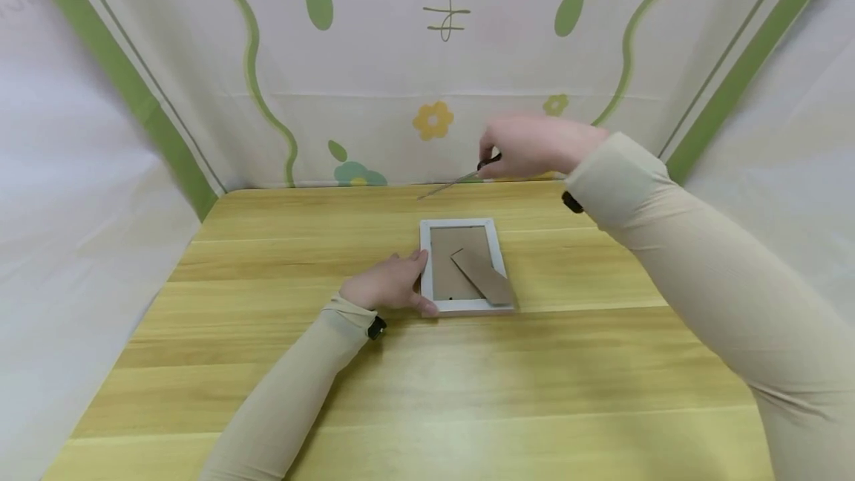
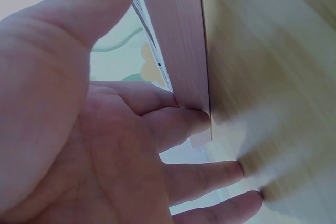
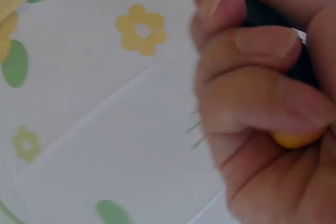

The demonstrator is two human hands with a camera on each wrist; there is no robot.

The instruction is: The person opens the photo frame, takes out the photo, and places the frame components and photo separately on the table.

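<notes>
A white-edged picture frame (image 1: 496,243) lies on the table with its brown backing upward. The frame's brown stand leg (image 1: 482,277) slants across the backing, its wider end over the near right corner. My left hand (image 1: 390,284) holds the frame at its left side, thumb by the near left corner. In the left wrist view, two fingers (image 2: 176,127) touch the frame's side (image 2: 181,40). Raised beyond the frame, my right hand (image 1: 534,145) grips a screwdriver (image 1: 449,185) whose thin metal shaft points left and down. The right wrist view shows its dark handle (image 3: 262,9) with a yellow end, partly hidden by the fingers.
The wood-grain table (image 1: 267,362) extends around the frame on all sides. A pale cloth backdrop (image 1: 374,58) with flowers and green stripes rises behind the table's far edge, with more white cloth at both sides.
</notes>
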